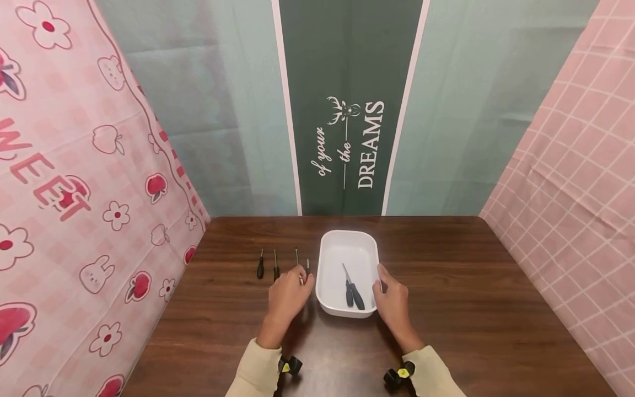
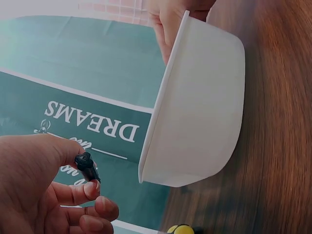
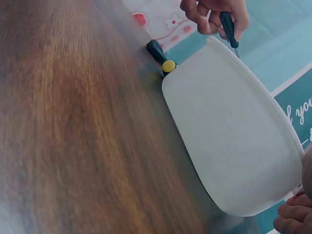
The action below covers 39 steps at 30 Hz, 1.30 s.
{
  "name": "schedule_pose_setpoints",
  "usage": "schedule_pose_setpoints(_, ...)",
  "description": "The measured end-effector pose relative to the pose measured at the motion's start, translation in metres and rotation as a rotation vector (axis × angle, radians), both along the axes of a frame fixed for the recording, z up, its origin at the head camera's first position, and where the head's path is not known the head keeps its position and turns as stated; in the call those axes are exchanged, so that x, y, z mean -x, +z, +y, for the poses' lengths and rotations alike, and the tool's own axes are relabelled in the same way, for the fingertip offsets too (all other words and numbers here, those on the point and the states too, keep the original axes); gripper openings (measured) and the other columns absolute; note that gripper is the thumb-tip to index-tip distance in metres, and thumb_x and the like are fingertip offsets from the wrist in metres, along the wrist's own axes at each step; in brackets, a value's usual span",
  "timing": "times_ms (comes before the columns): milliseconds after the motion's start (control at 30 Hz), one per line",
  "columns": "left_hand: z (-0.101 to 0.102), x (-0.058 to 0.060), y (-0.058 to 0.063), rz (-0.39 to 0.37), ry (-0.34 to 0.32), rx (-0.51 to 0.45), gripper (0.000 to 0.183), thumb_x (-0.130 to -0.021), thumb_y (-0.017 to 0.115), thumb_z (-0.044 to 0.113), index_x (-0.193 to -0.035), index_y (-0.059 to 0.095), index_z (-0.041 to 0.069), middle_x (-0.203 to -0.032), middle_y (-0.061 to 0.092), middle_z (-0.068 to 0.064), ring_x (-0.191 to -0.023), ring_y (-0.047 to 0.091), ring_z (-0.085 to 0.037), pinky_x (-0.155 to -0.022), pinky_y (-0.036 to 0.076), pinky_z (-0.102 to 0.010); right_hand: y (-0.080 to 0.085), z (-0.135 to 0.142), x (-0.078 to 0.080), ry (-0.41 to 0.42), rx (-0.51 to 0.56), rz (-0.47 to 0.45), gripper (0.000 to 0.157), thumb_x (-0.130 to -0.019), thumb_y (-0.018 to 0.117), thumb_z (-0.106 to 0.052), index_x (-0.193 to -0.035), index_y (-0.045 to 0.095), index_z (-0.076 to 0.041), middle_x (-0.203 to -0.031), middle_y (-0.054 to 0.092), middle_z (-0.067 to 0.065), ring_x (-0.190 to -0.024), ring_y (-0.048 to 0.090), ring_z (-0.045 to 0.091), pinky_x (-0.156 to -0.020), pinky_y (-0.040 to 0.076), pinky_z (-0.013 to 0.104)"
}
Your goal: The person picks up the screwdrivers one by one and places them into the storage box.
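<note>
My left hand point(image 1: 290, 291) pinches a small black-handled screwdriver point(image 2: 87, 168) between thumb and fingers, just left of the white tray point(image 1: 324, 259). In the right wrist view its metal shaft shows close by the tray's rim. On the other side, my right hand point(image 1: 392, 295) grips the tray's right rim, thumb and fingers about the edge. Two dark-handled screwdrivers point(image 1: 358, 298) lie inside the tray toward its near end, their handles side by side.
Left of the tray, more black screwdrivers point(image 1: 260, 267) lie in a row on the brown wooden table point(image 1: 461, 309), shafts pointing away. One black screwdriver with a yellow end point(image 3: 168, 67) appears beyond the tray in the right wrist view. Printed cloths hang around the table.
</note>
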<state>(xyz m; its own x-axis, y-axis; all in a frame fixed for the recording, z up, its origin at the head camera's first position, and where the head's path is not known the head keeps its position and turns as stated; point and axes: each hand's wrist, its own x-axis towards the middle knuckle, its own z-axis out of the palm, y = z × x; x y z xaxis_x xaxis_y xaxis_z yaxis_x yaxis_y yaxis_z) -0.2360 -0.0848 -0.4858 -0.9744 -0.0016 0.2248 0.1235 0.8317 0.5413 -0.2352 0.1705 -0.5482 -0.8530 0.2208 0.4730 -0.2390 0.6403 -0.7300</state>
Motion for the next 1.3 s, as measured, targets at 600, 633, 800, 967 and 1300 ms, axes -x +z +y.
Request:
schedule_pose_setpoints(600,0.015,0.002,0.003,-0.026,-0.028,-0.014,0.025,-0.093,0.063,0.033,-0.075,0.054,0.019,-0.062,0.051,0.005,-0.057,0.048,-0.016,-0.053,0.039,-0.035,0.004,0.003,0.003,0.007,-0.011,0.004,0.039,-0.086,0.067,0.009,-0.125,0.065,0.009,-0.125,0.065,0.023,-0.117,0.063,0.037,-0.097,0.047,0.048)
schedule_pose_setpoints(633,0.016,0.003,0.003,-0.025,-0.03,-0.016,0.024,-0.093,0.063,0.033,-0.075,0.054,0.019,-0.062,0.051,0.005,-0.058,0.048,-0.016,-0.054,0.039,-0.035,0.005,0.003,0.003,0.007,-0.012,0.002,0.039,-0.086,0.067,0.009,-0.125,0.065,0.008,-0.125,0.065,0.022,-0.117,0.063,0.037,-0.097,0.047,0.047)
schedule_pose_setpoints(800,0.019,0.003,0.004,-0.031,-0.036,-0.023,0.024,-0.093,0.062,0.033,-0.075,0.054,0.019,-0.062,0.051,0.005,-0.059,0.049,-0.018,-0.056,0.04,-0.036,0.005,0.003,0.002,0.008,-0.011,-0.008,0.039,-0.086,0.067,0.008,-0.125,0.064,0.009,-0.126,0.065,0.022,-0.118,0.063,0.036,-0.098,0.046,0.047)
schedule_pose_setpoints(967,0.022,0.003,0.002,-0.031,-0.041,-0.02,0.024,-0.093,0.062,0.033,-0.075,0.055,0.019,-0.061,0.05,0.005,-0.058,0.048,-0.017,-0.055,0.039,-0.035,0.005,0.003,0.002,0.015,-0.011,-0.023,0.039,-0.087,0.066,0.008,-0.126,0.063,0.01,-0.127,0.064,0.024,-0.119,0.062,0.037,-0.098,0.046,0.049)
schedule_pose_setpoints(1300,0.028,0.006,0.003,-0.01,-0.05,-0.016,0.024,-0.092,0.062,0.032,-0.074,0.054,0.019,-0.062,0.052,0.005,-0.057,0.049,-0.017,-0.053,0.039,-0.034,0.003,0.001,0.0,0.009,0.003,-0.022,0.038,-0.087,0.066,0.009,-0.125,0.064,0.01,-0.126,0.064,0.025,-0.119,0.062,0.038,-0.099,0.045,0.048)
